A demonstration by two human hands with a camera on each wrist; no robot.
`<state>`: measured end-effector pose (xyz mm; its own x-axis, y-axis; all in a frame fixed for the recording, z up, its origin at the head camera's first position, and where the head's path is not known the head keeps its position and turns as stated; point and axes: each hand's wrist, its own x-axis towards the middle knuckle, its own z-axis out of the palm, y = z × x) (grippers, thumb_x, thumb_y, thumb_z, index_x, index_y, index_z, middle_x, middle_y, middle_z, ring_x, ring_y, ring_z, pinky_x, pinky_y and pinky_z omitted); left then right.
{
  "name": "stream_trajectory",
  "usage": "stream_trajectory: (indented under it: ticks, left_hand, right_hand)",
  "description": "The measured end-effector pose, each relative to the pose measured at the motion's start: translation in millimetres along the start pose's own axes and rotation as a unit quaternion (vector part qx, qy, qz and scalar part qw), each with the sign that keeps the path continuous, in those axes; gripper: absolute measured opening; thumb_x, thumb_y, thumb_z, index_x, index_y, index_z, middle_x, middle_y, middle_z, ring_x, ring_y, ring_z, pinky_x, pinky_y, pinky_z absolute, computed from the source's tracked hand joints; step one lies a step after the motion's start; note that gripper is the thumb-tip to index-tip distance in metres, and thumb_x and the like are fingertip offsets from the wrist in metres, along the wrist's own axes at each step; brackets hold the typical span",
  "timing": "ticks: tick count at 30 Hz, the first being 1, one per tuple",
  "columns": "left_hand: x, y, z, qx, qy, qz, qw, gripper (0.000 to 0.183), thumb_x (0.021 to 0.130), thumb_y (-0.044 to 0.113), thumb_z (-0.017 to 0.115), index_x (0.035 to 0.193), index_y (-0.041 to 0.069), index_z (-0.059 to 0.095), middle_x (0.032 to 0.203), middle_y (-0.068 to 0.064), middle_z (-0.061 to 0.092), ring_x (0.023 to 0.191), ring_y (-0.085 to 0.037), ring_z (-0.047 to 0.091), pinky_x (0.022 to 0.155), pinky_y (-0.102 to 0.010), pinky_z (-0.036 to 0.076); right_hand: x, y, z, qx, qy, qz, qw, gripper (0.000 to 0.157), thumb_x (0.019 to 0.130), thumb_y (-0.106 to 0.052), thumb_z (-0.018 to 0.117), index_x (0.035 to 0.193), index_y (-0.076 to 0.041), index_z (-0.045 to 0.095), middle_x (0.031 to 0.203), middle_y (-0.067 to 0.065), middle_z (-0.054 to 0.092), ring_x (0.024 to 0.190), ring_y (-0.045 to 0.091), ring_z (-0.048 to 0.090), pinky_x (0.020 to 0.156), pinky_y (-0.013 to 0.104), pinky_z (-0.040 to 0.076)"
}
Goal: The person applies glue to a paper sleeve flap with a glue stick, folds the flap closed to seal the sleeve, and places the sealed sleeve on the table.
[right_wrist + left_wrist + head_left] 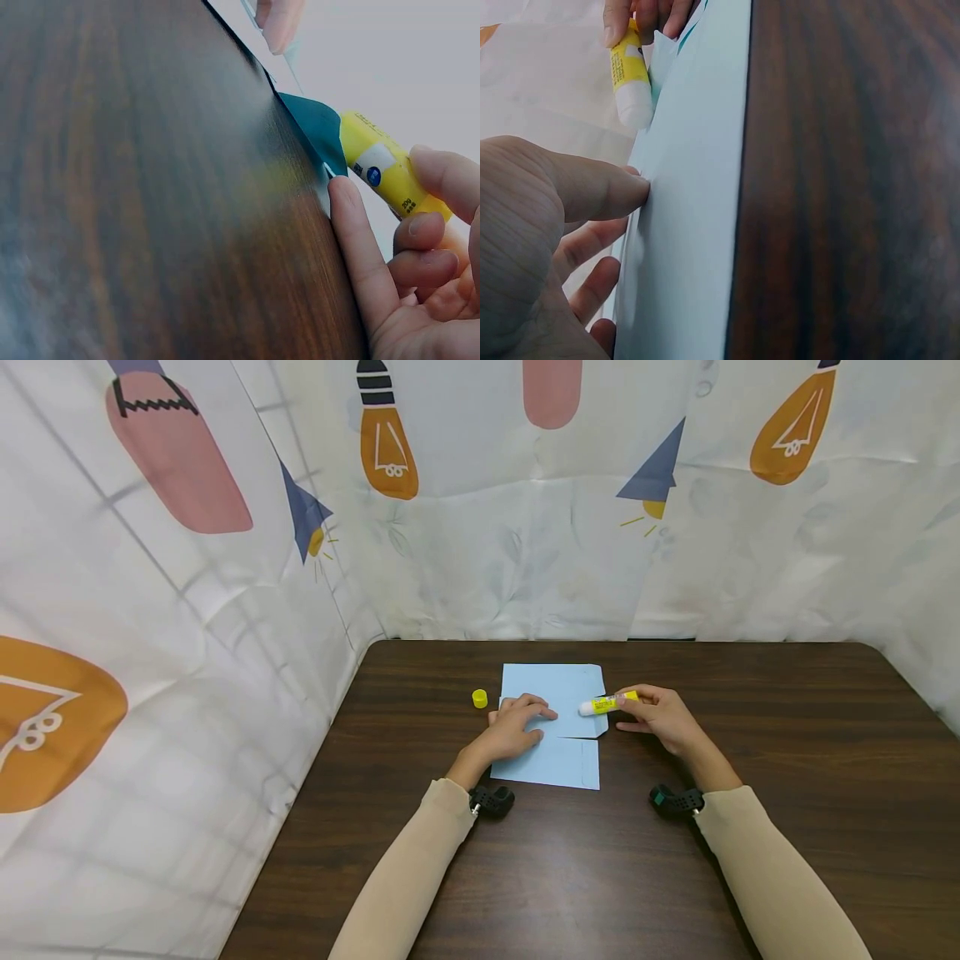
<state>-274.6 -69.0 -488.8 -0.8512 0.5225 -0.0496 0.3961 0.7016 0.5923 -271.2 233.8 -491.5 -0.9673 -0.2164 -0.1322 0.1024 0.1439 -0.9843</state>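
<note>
Light blue paper lies on the table, with an upper panel (551,681) and a lower panel (570,766) divided by a slit near the right; it looks like an envelope. My left hand (510,732) rests on its left part with fingers spread, thumb and fingertips touching the paper. In my right hand (658,718) is a yellow glue stick (606,704), held between thumb and fingers, its white end pointing left over the paper's right side. In the right wrist view, one outstretched finger (356,240) lies right by the paper's raised edge flap (315,127).
A yellow cap (480,698) stands on the dark wooden table (787,735), left of the paper. Black wrist devices sit on both forearms. Patterned white cloth (480,568) hangs behind the table and along its left side.
</note>
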Motion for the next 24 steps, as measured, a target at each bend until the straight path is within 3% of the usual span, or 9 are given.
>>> stream_trajectory:
  ticks: [9, 20, 22, 24]
  left_hand:
    - [0.1, -0.5, 0.3, 0.001, -0.001, 0.003, 1.0, 0.036, 0.103, 0.017, 0.058, 0.138, 0.025, 0.064, 0.155, 0.002, 0.045, 0.141, -0.031, 0.034, 0.101, -0.051, 0.025]
    - [0.5, 0.8, 0.8, -0.002, 0.005, 0.005, 1.0, 0.036, 0.103, 0.017, 0.059, 0.138, 0.024, 0.064, 0.154, 0.001, 0.046, 0.14, -0.032, 0.034, 0.099, -0.051, 0.025]
    - [0.1, 0.9, 0.6, 0.002, 0.004, 0.004, 1.0, 0.036, 0.103, 0.018, 0.059, 0.138, 0.024, 0.064, 0.154, 0.002, 0.046, 0.14, -0.031, 0.034, 0.099, -0.05, 0.026]
    - [-0.1, 0.8, 0.6, 0.005, 0.004, 0.004, 1.0, 0.036, 0.103, 0.018, 0.058, 0.139, 0.025, 0.064, 0.155, 0.002, 0.046, 0.141, -0.031, 0.034, 0.099, -0.05, 0.026]
  right_hand:
    - [2.6, 3.3, -0.5, 0.013, 0.01, 0.007, 1.0, 0.051, 0.101, -0.022, 0.066, 0.143, 0.005, 0.051, 0.134, 0.01, 0.05, 0.111, 0.012, 0.063, 0.086, 0.036, 0.061]
    - [-3.3, -1.7, -0.9, 0.048, 0.004, 0.016, 0.999, 0.052, 0.104, -0.018, 0.06, 0.148, 0.004, 0.043, 0.144, 0.013, 0.043, 0.129, 0.027, 0.053, 0.093, 0.036, 0.059]
    - [-4.1, -2.2, -1.7, 0.055, 0.001, 0.017, 0.998, 0.052, 0.105, -0.019, 0.06, 0.148, 0.004, 0.043, 0.139, 0.009, 0.047, 0.126, 0.023, 0.055, 0.094, 0.036, 0.058]
    - [-4.5, -2.3, -2.8, 0.06, 0.0, 0.016, 0.998, 0.053, 0.104, -0.02, 0.06, 0.148, 0.003, 0.043, 0.126, 0.004, 0.053, 0.112, 0.016, 0.059, 0.094, 0.036, 0.058]
